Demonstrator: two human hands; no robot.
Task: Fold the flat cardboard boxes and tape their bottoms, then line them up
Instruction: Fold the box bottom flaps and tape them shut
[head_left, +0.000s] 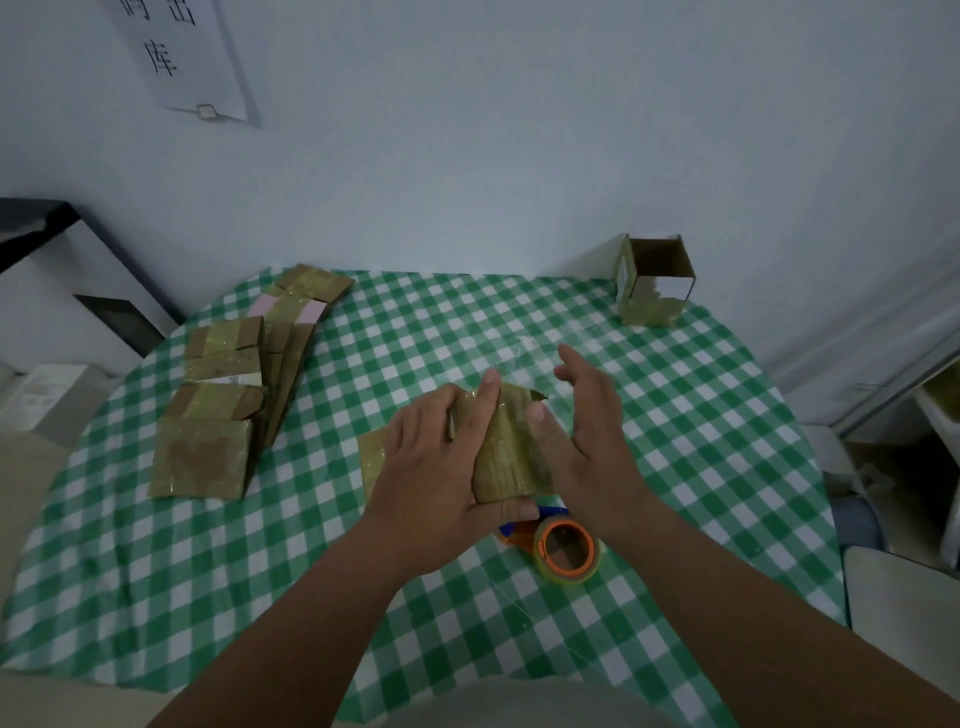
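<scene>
A small cardboard box (511, 447), its surface covered in shiny tape, stands at the middle of the table. My left hand (441, 467) grips its left side, fingers over the top and thumb under the near edge. My right hand (587, 421) presses the box's right side with the thumb, its fingers straight and spread. One folded box (655, 283) stands upright and open at the far right of the table. A pile of flat cardboard boxes (234, 389) lies at the left. A tape dispenser (563, 551) with an orange core rests just in front of the held box.
The round table (701, 467) wears a green-and-white checked cloth and stands against a pale wall. A paper sheet (182, 57) hangs on the wall at upper left. Dark shelving (78, 270) sits left; white furniture (904, 597) stands right.
</scene>
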